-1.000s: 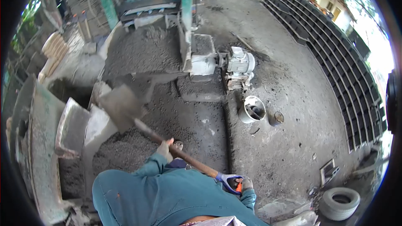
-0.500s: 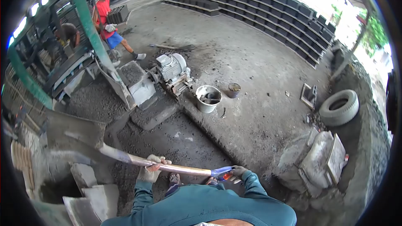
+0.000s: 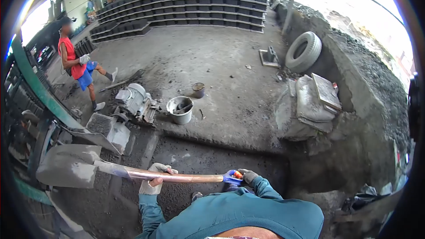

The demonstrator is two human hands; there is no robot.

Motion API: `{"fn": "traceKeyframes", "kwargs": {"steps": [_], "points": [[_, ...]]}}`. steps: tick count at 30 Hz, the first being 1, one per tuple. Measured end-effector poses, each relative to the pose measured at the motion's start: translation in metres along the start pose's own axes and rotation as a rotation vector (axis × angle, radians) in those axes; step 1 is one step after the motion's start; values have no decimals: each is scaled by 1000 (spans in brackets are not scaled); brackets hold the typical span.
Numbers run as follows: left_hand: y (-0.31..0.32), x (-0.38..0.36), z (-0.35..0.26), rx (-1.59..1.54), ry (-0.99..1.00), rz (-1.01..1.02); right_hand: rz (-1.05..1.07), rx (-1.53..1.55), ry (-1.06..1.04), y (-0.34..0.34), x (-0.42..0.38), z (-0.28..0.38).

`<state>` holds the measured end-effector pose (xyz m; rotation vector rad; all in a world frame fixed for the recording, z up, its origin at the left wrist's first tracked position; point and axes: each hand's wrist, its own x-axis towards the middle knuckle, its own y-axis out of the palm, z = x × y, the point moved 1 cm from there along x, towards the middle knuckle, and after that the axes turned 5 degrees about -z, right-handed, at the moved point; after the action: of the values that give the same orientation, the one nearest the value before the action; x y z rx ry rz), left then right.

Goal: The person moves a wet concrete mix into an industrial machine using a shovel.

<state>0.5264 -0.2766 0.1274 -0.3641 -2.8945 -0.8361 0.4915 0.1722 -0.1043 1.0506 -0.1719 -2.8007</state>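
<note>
A shovel (image 3: 190, 178) lies across in front of me, its broad blade (image 3: 71, 166) at the far left. The blade looks bare apart from grey residue. My gloved left hand (image 3: 156, 178) wraps around the wooden shaft, fingers curled over its top. At the other end, my gloved right hand (image 3: 248, 176) grips the blue D-shaped handle (image 3: 231, 177), which has an orange-red crossbar. Below the shaft lies dark loose grit on the floor of a sunken pit (image 3: 221, 161).
A grey motor (image 3: 133, 99), a white bucket (image 3: 180, 111) and a small tin (image 3: 198, 90) stand past the pit's edge. A person in red (image 3: 73, 57) carries dark blocks at left. Stacked sacks (image 3: 312, 102), a tyre (image 3: 303, 52) and block rows (image 3: 190, 4) lie beyond.
My view has turned right. The shovel blade has lifted from beside the left-hand grit heap, and the shaft is now nearly level. The person in red has stepped along with the blocks.
</note>
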Motion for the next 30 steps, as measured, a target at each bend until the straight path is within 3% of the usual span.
{"fn": "traceKeyframes", "kwargs": {"steps": [6, 10, 14, 18, 20, 21, 23, 26, 28, 30], "points": [[-11, -23, 27, 183, -141, 115, 52, -104, 315, -16, -29, -8], [2, -56, 67, 461, -174, 38, -3, -232, 408, -52, -41, -14], [36, -85, 96, 535, -272, -52, -129, -397, 435, -102, -47, -11], [86, -109, 143, 114, -371, -336, -215, -582, 380, -142, -75, 21], [125, -110, 160, -106, -364, -439, -251, -403, 432, -195, -59, -7], [137, -113, 172, -206, -358, -500, -176, -791, 277, -199, -78, 13], [149, -129, 201, -353, -370, -602, -57, -903, 364, -254, -43, -36], [151, -146, 220, -359, -452, -664, -65, -782, 386, -262, -51, -42], [162, -147, 220, -322, -309, -815, -12, -639, 405, -252, -54, -41], [181, -142, 182, -243, -356, -810, 74, -480, 441, -234, -56, -42]]}}
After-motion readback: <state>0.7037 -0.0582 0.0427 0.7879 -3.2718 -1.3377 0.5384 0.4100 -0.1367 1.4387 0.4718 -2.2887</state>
